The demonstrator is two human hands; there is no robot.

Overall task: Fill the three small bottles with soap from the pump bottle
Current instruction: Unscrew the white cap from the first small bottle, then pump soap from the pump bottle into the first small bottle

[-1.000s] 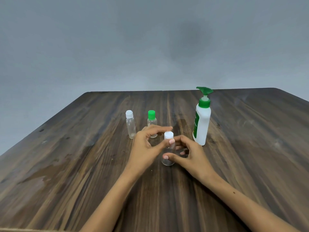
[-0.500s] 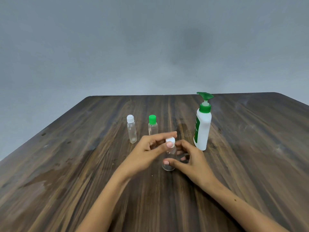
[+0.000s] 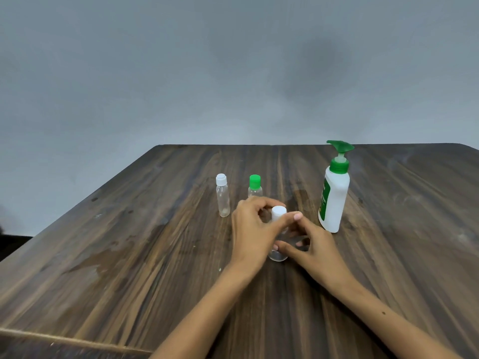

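fingers (image 3: 278, 225) around clear white-capped bottle (image 3: 277, 255)

wooden table (image 3: 129, 255), three small bottles (image 3: 223, 195), pump bottle (image 3: 334, 198)

Looks like a staged recording setup, not a lived-in room. Plain grey wall (image 3: 233, 73) behind, one dark wood-grain counter (image 3: 129, 255). Only props on it: pump bottle (image 3: 334, 200), small bottles.
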